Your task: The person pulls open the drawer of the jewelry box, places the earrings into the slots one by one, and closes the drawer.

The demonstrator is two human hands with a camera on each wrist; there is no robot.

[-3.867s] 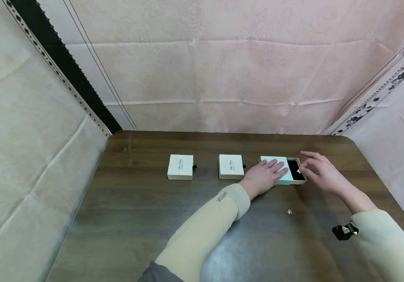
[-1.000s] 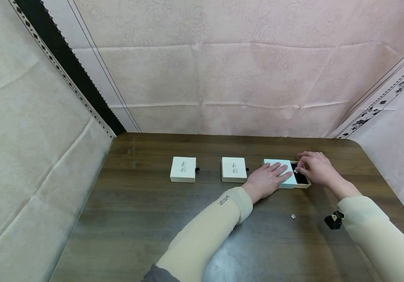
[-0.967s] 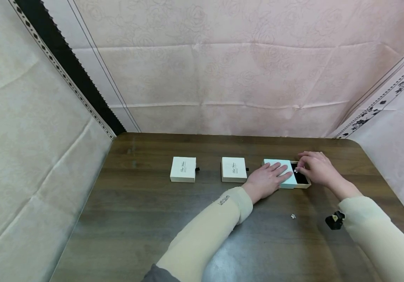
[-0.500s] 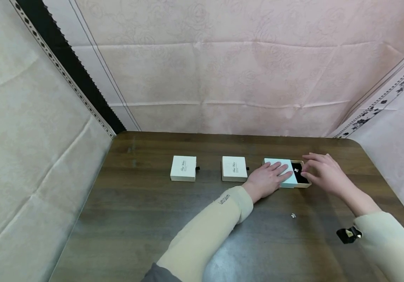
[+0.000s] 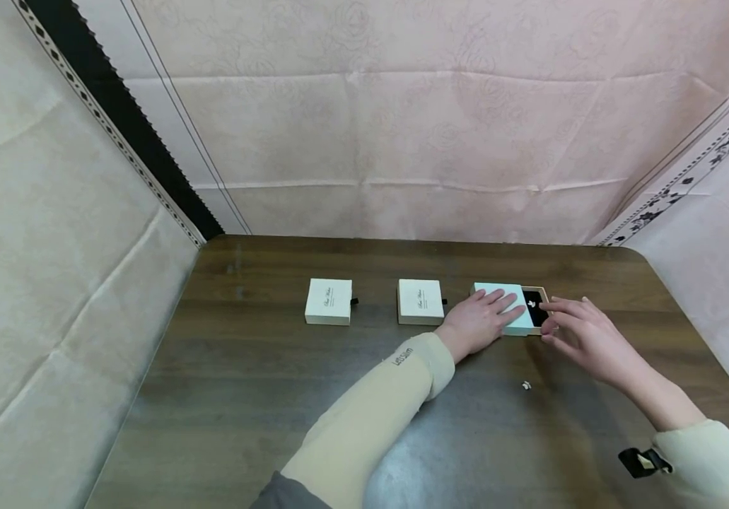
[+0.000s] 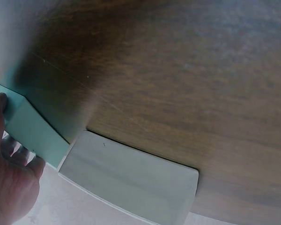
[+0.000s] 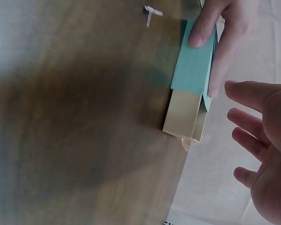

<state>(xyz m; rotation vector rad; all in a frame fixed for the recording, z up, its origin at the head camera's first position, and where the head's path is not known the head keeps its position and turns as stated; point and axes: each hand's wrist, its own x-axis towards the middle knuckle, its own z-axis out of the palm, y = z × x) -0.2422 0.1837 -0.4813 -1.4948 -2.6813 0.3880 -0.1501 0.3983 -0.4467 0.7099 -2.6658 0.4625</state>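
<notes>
A turquoise sliding box [image 5: 498, 289] has its black-lined drawer [image 5: 539, 318] partly pulled out to the right. My left hand [image 5: 474, 325] lies over the lid with straight, spread fingers; in the right wrist view its thumb [image 7: 199, 36] presses the side wall. Inside the drawer, a small silver piece of jewellery [image 5: 532, 304] rests on the lining. My right hand [image 5: 593, 343], holding nothing, hovers beside the drawer's end with loosely bent fingers. A second small silver piece [image 7: 152, 13], stud-like with a thin stem, lies on the table nearer me.
Two white boxes, one at the left [image 5: 329, 300] and one in the middle [image 5: 419, 300], stand in line with the turquoise one, each with a black pull tab. Their drawers are in. Patterned cloth [image 5: 364, 141] hangs behind the wooden table [image 5: 262, 396].
My right hand lets go of the silver piece, leaving it in the drawer, and draws back right and toward me. My left hand stays on the box. The view shifts slightly.
</notes>
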